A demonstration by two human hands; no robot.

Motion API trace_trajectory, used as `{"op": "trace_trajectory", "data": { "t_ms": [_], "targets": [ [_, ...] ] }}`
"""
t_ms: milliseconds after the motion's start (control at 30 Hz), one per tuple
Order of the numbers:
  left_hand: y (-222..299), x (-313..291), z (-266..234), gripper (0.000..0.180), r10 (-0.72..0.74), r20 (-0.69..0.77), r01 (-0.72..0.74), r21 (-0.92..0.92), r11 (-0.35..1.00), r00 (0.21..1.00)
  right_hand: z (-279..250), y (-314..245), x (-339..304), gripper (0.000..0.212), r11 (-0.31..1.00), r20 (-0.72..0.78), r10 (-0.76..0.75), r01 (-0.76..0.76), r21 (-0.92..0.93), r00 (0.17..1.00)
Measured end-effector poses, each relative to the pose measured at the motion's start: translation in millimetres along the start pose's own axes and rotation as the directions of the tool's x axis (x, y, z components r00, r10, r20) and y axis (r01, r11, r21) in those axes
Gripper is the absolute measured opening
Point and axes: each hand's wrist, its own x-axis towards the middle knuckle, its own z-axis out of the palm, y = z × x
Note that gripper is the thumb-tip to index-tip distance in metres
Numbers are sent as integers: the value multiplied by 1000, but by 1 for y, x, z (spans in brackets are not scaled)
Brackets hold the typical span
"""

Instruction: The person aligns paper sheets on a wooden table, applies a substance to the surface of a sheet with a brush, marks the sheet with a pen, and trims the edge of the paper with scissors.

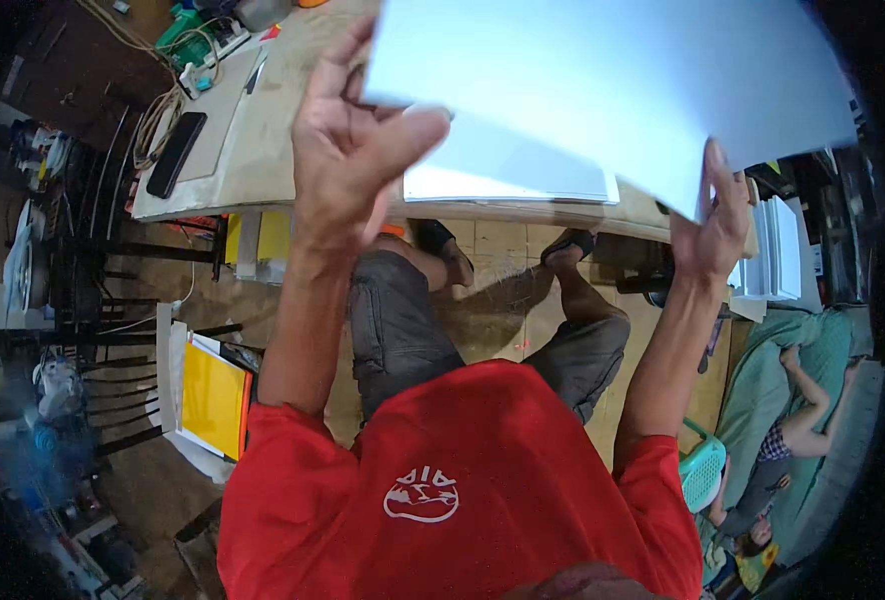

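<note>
A large pale blue sheet of paper (603, 80) is held up in front of me, above the table. My left hand (348, 150) pinches its left edge between thumb and fingers. At the sheet's lower right edge, my right hand (713, 225) grips it with fingers pointing up. Under the sheet, a stack of white sheets (508, 185) lies on the wooden table (263, 150). My red shirt, grey shorts and sandalled feet show below.
A black phone (176, 153), cables and a green item lie on the table's left end. A yellow folder (213, 400) rests on a chair at my left. A white paper stack (778, 250) sits right. Another person lies on a green mattress (783, 400) beside a teal basket (703, 470).
</note>
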Motion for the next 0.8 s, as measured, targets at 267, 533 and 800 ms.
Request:
{"op": "trace_trajectory", "data": {
  "t_ms": [267,533,800],
  "targets": [
    [-43,-48,-41,73,-205,72,4,937,349,976,-60,57,4,46,930,-181,360,-367,-10,915],
    [-55,-52,-67,69,-156,-31,108,852,513,987,-32,69,-28,36,934,-128,332,-344,-93,935],
    [-43,-55,-61,71,-158,-39,117,845,522,987,-32,73,6,39,842,-45,361,-346,-414,932]
  ]
}}
